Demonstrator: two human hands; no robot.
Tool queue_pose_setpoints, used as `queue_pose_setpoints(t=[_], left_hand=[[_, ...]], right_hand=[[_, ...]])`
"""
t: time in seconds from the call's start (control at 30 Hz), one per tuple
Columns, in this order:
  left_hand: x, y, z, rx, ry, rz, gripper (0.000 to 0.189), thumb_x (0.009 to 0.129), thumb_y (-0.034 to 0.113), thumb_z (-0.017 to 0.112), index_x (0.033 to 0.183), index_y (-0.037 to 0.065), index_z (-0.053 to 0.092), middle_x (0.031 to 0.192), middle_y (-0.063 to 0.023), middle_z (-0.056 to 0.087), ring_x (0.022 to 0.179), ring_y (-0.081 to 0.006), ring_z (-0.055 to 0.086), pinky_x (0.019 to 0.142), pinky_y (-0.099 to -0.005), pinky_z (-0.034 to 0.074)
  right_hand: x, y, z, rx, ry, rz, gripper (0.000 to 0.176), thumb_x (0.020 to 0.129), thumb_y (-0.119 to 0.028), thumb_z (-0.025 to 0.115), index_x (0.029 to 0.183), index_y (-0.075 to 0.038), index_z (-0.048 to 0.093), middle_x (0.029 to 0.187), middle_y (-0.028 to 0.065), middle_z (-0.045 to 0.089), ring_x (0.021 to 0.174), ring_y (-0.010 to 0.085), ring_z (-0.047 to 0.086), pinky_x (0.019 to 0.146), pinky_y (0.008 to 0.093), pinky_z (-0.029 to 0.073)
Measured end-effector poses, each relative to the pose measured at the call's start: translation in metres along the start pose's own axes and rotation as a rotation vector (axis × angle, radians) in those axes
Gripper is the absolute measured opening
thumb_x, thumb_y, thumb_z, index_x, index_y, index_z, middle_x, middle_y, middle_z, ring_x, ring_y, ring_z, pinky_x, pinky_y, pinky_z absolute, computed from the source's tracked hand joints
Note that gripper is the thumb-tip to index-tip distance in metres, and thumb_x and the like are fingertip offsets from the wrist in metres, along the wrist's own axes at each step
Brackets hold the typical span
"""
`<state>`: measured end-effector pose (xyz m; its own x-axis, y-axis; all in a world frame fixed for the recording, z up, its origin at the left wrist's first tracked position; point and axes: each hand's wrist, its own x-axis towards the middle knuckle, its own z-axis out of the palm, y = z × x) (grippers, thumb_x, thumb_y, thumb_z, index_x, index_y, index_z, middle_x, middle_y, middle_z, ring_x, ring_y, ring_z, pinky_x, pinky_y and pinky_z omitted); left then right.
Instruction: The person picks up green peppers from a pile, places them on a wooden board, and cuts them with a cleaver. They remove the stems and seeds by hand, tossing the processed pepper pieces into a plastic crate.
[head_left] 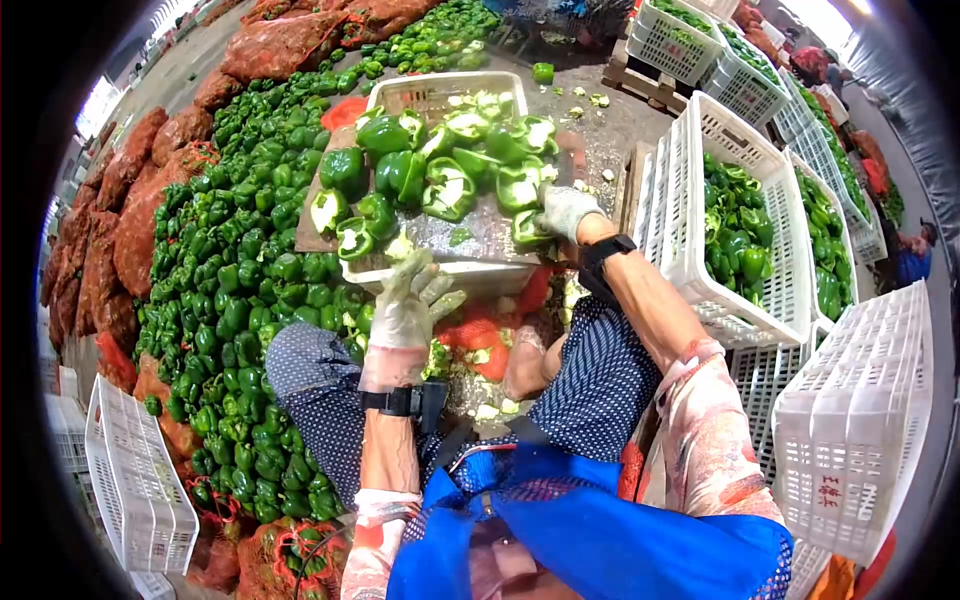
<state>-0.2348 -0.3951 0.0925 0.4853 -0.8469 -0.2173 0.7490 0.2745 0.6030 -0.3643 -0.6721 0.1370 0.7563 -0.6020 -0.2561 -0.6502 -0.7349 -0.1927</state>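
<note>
In the head view, my gloved left hand (412,300) is open in front of the board's near edge, its fingers apart and nothing in them. My gloved right hand (570,212) is curled at the board's right side, closed on a cut green bell pepper (528,230). Part of its grip is hidden. Another halved pepper (522,186) lies just beyond those fingers. Several cut and whole bell peppers (400,177) cover the wet board (470,238), which rests over a white crate (450,85). A pale cored piece (400,247) sits near my left fingertips.
A large heap of whole green peppers (235,290) spreads along the left, with red mesh sacks (140,240) behind it. White crates of peppers (690,180) stand at the right. Another white crate (850,430) is nearer me. Scraps litter the floor (600,130).
</note>
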Motion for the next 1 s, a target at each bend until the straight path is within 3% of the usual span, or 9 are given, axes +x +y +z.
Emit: queue_pose_setpoints(t=[0.27, 0.37, 0.53, 0.6, 0.67, 0.83, 0.93, 0.97, 1.0], left_hand=[[0.029, -0.024, 0.036, 0.240, 0.061, -0.108, 0.049, 0.096, 0.034, 0.055, 0.134, 0.005, 0.045, 0.112, -0.0122, 0.054, 0.094, -0.0246, 0.058, 0.081, -0.0449, 0.055], [0.038, -0.041, 0.034, 0.070, 0.012, -0.242, 0.043, 0.096, 0.035, 0.055, 0.125, 0.005, 0.047, 0.114, -0.0147, 0.056, 0.092, -0.0315, 0.058, 0.083, -0.0501, 0.054], [0.029, -0.034, 0.029, -0.195, -0.196, -0.284, 0.059, 0.097, 0.051, 0.043, 0.135, 0.006, 0.047, 0.127, -0.0185, 0.057, 0.110, -0.0379, 0.060, 0.084, -0.0546, 0.055], [0.018, -0.018, 0.041, -0.080, -0.087, -0.189, 0.061, 0.095, 0.055, 0.044, 0.131, 0.006, 0.051, 0.119, -0.0161, 0.062, 0.097, -0.0339, 0.065, 0.068, -0.0433, 0.060], [0.012, -0.001, 0.040, -0.033, -0.126, -0.080, 0.059, 0.096, 0.054, 0.044, 0.131, 0.006, 0.051, 0.117, -0.0137, 0.063, 0.089, -0.0321, 0.068, 0.057, -0.0354, 0.060], [0.006, 0.017, 0.035, -0.078, -0.120, 0.175, 0.047, 0.092, 0.031, 0.061, 0.129, 0.003, 0.050, 0.119, -0.0130, 0.061, 0.102, -0.0246, 0.062, 0.077, -0.0352, 0.056], [0.001, 0.020, 0.041, 0.228, -0.237, 0.345, 0.051, 0.094, 0.030, 0.056, 0.134, 0.001, 0.045, 0.129, -0.0118, 0.055, 0.114, -0.0232, 0.056, 0.095, -0.0359, 0.049], [-0.003, 0.026, 0.056, 0.129, -0.015, 0.209, 0.051, 0.087, 0.011, 0.064, 0.134, 0.003, 0.046, 0.119, -0.0109, 0.059, 0.099, -0.0149, 0.061, 0.078, -0.0245, 0.053], [-0.006, 0.023, 0.058, 0.162, -0.006, 0.267, 0.054, 0.086, 0.008, 0.063, 0.137, 0.004, 0.043, 0.120, -0.0111, 0.058, 0.097, -0.0161, 0.062, 0.077, -0.0241, 0.053]], right_hand=[[0.012, 0.004, 0.021, 0.076, -0.042, 0.026, 0.034, 0.074, -0.021, 0.062, 0.102, -0.002, 0.070, 0.107, 0.0245, 0.066, 0.100, 0.0366, 0.065, 0.087, 0.0451, 0.050], [0.000, -0.012, 0.009, 0.122, -0.072, 0.027, 0.033, 0.077, -0.024, 0.059, 0.103, -0.006, 0.070, 0.101, 0.0223, 0.068, 0.095, 0.0365, 0.066, 0.083, 0.0434, 0.051], [-0.034, -0.054, -0.010, 0.248, 0.026, -0.326, 0.035, 0.082, -0.028, 0.059, 0.109, -0.006, 0.062, 0.097, 0.0201, 0.066, 0.093, 0.0374, 0.063, 0.082, 0.0444, 0.050], [-0.040, -0.070, -0.006, 0.361, 0.214, -0.571, 0.032, 0.087, -0.029, 0.058, 0.111, -0.008, 0.062, 0.097, 0.0190, 0.065, 0.093, 0.0372, 0.062, 0.082, 0.0441, 0.049], [-0.049, -0.088, -0.013, 0.455, 0.357, -0.594, 0.031, 0.091, -0.031, 0.057, 0.113, -0.010, 0.062, 0.100, 0.0173, 0.065, 0.093, 0.0351, 0.063, 0.081, 0.0434, 0.050], [-0.071, -0.110, 0.001, 0.548, 0.235, -0.526, 0.033, 0.092, -0.031, 0.054, 0.115, -0.009, 0.061, 0.099, 0.0188, 0.066, 0.093, 0.0361, 0.064, 0.081, 0.0451, 0.051], [-0.061, -0.113, 0.027, 0.613, 0.189, -0.466, 0.038, 0.092, -0.034, 0.053, 0.117, -0.006, 0.059, 0.097, 0.0215, 0.065, 0.096, 0.0399, 0.062, 0.082, 0.0476, 0.049], [-0.055, -0.119, 0.034, 0.679, 0.301, -0.525, 0.039, 0.093, -0.034, 0.054, 0.118, -0.005, 0.059, 0.088, 0.0183, 0.067, 0.081, 0.0337, 0.066, 0.071, 0.0425, 0.053], [-0.053, -0.118, 0.037, 0.875, 0.146, -0.415, 0.039, 0.093, -0.033, 0.056, 0.118, -0.004, 0.059, 0.085, 0.0156, 0.066, 0.075, 0.0290, 0.066, 0.066, 0.0390, 0.052]])
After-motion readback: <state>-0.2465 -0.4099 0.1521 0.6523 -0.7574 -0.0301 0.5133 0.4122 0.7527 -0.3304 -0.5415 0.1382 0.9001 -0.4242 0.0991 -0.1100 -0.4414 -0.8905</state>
